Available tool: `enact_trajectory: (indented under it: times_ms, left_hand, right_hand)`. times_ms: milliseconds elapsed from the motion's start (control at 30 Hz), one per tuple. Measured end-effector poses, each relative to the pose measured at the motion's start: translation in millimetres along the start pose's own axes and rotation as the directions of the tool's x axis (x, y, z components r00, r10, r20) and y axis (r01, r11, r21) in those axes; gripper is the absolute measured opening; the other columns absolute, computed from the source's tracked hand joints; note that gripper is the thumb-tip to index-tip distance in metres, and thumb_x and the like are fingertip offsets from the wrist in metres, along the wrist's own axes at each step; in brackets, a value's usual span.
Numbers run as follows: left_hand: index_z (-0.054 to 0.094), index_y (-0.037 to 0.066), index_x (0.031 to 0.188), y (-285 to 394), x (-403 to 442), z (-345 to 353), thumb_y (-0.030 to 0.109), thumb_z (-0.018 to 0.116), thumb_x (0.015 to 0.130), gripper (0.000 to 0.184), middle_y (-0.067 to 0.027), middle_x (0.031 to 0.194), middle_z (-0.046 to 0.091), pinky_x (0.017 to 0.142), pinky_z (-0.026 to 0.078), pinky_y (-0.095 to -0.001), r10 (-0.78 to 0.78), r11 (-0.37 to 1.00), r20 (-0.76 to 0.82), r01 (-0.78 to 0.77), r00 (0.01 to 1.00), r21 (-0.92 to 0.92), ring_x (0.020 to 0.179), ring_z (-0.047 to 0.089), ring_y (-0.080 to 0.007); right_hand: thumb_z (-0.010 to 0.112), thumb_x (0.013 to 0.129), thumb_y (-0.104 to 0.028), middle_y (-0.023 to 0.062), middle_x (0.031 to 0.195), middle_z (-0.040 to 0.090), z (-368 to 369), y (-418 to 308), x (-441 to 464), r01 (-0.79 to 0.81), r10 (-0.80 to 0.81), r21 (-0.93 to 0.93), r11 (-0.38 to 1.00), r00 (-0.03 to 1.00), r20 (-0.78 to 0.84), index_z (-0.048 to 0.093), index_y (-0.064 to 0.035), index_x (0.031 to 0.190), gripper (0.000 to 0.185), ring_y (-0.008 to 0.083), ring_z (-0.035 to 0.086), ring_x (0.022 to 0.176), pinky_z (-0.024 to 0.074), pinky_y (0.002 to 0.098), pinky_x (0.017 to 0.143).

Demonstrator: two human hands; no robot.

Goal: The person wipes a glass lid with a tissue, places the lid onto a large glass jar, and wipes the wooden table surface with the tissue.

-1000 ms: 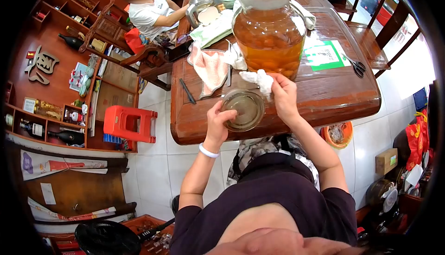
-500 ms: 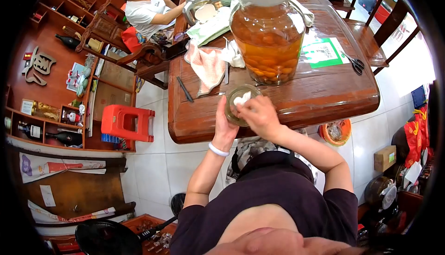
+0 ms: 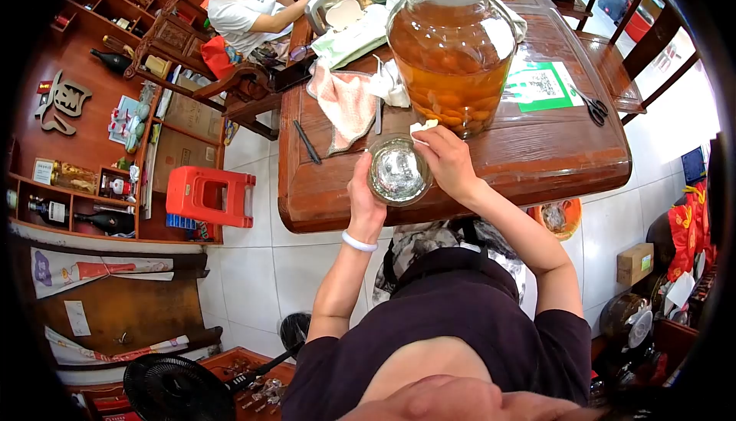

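My left hand [image 3: 363,197] grips a round clear glass piece, which looks like a jar lid [image 3: 399,170], by its left side above the table's front edge. A crumpled white tissue [image 3: 422,126] is pinched in my right hand [image 3: 451,162], just off the glass's upper right rim. Behind my hands stands a large glass jar [image 3: 452,61] of amber liquid with orange fruit-like pieces at the bottom. Its mouth is uncovered. Left of the jar lie a pink-and-white towel [image 3: 343,107], a white cloth [image 3: 392,84] and a dark pen-like tool [image 3: 307,142].
Black-handled scissors [image 3: 593,107] and a green-and-white card [image 3: 546,86] lie right of the jar on the wooden table [image 3: 552,157]. A red stool [image 3: 211,196] stands at left, an orange bin [image 3: 558,218] below the table. Another person [image 3: 249,19] sits across at upper left.
My right hand has drawn the white tissue out from the middle of the glass lid, up and to the right. The lid's face has turned more toward me in my left hand.
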State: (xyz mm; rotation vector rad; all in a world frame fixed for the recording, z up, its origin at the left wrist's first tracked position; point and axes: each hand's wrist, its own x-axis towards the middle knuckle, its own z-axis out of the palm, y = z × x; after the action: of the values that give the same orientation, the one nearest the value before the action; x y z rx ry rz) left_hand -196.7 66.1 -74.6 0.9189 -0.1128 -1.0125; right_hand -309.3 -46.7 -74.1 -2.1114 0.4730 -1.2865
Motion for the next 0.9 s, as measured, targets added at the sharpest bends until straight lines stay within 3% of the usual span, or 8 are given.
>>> enact_trajectory:
  times_ms: [100, 267, 333, 433, 567, 700, 833, 900]
  left_hand:
    - [0.055, 0.003, 0.1, -3.1, -2.0, 5.1, 0.026, 0.051, 0.086, 0.028, -0.0056, 0.091, 0.058, 0.064, 0.048, -0.0267, -0.05, 0.999, -0.041, 0.05, 0.998, -0.001, 0.076, 0.057, -0.0135]
    - [0.057, 0.003, 0.092, -9.8, -6.7, 20.7, 0.027, 0.055, 0.084, 0.026, -0.0045, 0.084, 0.058, 0.054, 0.046, -0.0255, 0.127, 0.988, -0.043, -0.122, 0.991, 0.093, 0.067, 0.054, -0.0111]
    - [0.057, 0.002, 0.091, -12.0, -7.7, 14.4, 0.027, 0.055, 0.084, 0.026, -0.0043, 0.084, 0.058, 0.057, 0.046, -0.0256, 0.119, 0.986, -0.044, -0.112, 0.992, 0.127, 0.07, 0.054, -0.0113]
    - [0.057, 0.001, 0.091, -16.7, -3.4, 13.4, 0.025, 0.055, 0.084, 0.025, -0.0041, 0.085, 0.059, 0.065, 0.045, -0.0263, 0.157, 0.985, -0.098, -0.149, 0.983, 0.086, 0.075, 0.055, -0.0121]
    - [0.057, 0.0, 0.091, -12.0, -8.6, 18.1, 0.022, 0.054, 0.085, 0.023, -0.0045, 0.085, 0.059, 0.064, 0.044, -0.0257, 0.196, 0.973, -0.118, -0.178, 0.973, 0.147, 0.074, 0.055, -0.012]
    - [0.057, 0.0, 0.095, -5.7, -10.1, 21.8, 0.022, 0.052, 0.086, 0.025, -0.0052, 0.088, 0.06, 0.059, 0.046, -0.0239, 0.195, 0.969, -0.047, -0.185, 0.98, 0.163, 0.073, 0.056, -0.0111]
    - [0.056, 0.001, 0.097, -0.8, -8.5, 21.9, 0.025, 0.051, 0.086, 0.026, -0.0052, 0.088, 0.06, 0.06, 0.047, -0.0246, 0.167, 0.981, -0.063, -0.16, 0.984, 0.106, 0.074, 0.057, -0.0122]
    - [0.055, 0.001, 0.099, -2.0, -3.8, 18.3, 0.028, 0.049, 0.087, 0.029, -0.0063, 0.089, 0.06, 0.064, 0.048, -0.0263, 0.16, 0.986, -0.068, -0.157, 0.985, 0.054, 0.079, 0.057, -0.0131]
  right_hand:
    - [0.061, 0.075, -0.001, 0.0127, 0.082, 0.059, -4.0, -10.1, 6.1, -0.063, 0.066, 0.08, 0.995, 0.997, -0.037, 0.06, 0.001, 0.088, 0.013, 0.0247, 0.059, 0.073, 0.0461, 0.0297, 0.062]
    - [0.062, 0.073, -0.003, 0.0123, 0.08, 0.057, -5.3, -10.0, 8.9, 0.002, 0.0, 0.034, 0.999, 0.999, -0.046, 0.058, 0.0002, 0.091, 0.019, 0.0276, 0.057, 0.07, 0.0459, 0.0332, 0.058]
    - [0.062, 0.072, -0.003, 0.012, 0.079, 0.057, -3.6, -11.7, -0.7, 0.006, -0.006, 0.043, 0.999, 1.0, -0.008, 0.058, 0.0, 0.092, 0.02, 0.0275, 0.057, 0.07, 0.0461, 0.0337, 0.059]
    - [0.063, 0.069, -0.004, 0.0092, 0.076, 0.056, 11.3, -27.9, -23.6, 0.22, -0.226, 0.075, 0.973, 0.972, 0.068, 0.059, -0.0041, 0.086, 0.018, 0.0246, 0.056, 0.069, 0.047, 0.0342, 0.059]
    - [0.064, 0.067, -0.002, 0.0091, 0.077, 0.057, 2.8, -23.2, -12.9, 0.237, -0.239, 0.036, 0.971, 0.964, 0.113, 0.06, -0.0042, 0.085, 0.018, 0.0257, 0.056, 0.067, 0.0469, 0.033, 0.057]
    - [0.061, 0.068, -0.003, 0.0091, 0.077, 0.056, 4.9, 5.6, 12.0, 0.116, -0.12, -0.057, 0.992, 0.99, -0.08, 0.057, -0.004, 0.088, 0.02, 0.0267, 0.056, 0.068, 0.0455, 0.0338, 0.056]
    - [0.06, 0.069, -0.003, 0.0092, 0.079, 0.056, 12.9, -4.9, 15.2, 0.117, -0.116, 0.021, 0.993, 0.991, -0.061, 0.058, -0.0041, 0.088, 0.019, 0.0264, 0.057, 0.07, 0.0459, 0.0337, 0.056]
    - [0.06, 0.068, -0.004, 0.0086, 0.076, 0.055, 17.0, -18.3, 7.1, 0.293, -0.295, 0.056, 0.954, 0.955, 0.03, 0.058, -0.0044, 0.088, 0.019, 0.0261, 0.056, 0.068, 0.045, 0.0344, 0.055]
